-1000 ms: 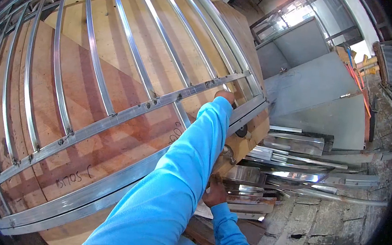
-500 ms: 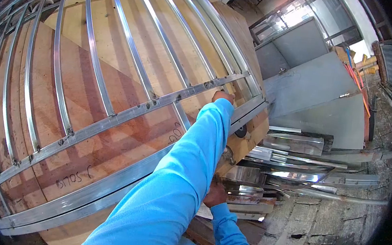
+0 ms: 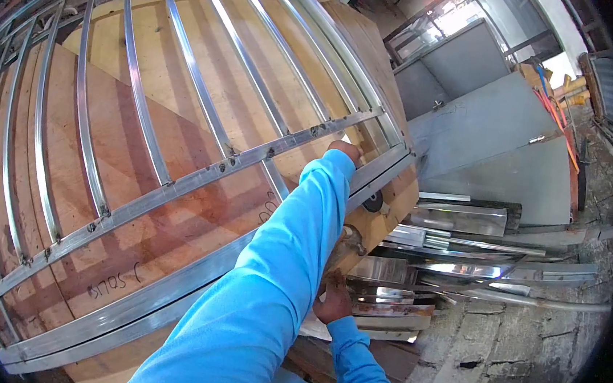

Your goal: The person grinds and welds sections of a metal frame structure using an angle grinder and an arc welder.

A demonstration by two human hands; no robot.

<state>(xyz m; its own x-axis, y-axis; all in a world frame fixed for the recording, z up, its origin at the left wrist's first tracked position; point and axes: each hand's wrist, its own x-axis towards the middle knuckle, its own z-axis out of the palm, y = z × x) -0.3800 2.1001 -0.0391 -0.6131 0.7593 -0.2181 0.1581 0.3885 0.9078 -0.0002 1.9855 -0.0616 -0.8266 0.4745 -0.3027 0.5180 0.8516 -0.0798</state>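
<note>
the metal frame (image 3: 198,178) lies over the wooden board (image 3: 172,223), in the left and middle of the scene, and both your hands are at its right side. your left hand (image 3: 346,150) is at the right end of the frame, between the crossbar (image 3: 134,205) and the two near rails (image 3: 129,307); its fingertips are hidden, so i cannot tell how far it is open or what it has hold of. your right hand (image 3: 333,300) is nearer, just beside the board's edge and close to a metal fitting (image 3: 352,241); its fingers seem bent, but i cannot tell if they are closed on something. in my judgement, the frame could slide if it is pushed from one side only, and then a finger could be pinched between the rails. the sleeve of your left arm passes over these rails, so a rough joint could catch it. the loose metal strips (image 3: 503,273) at the right could trip your foot. by counting, i find one frame, one crossbar, two near rails, one fitting, one dark wheel (image 3: 373,201) and at least eight thin bars; at the far left these crowd together, and the strips overlap too much for a count.
</note>
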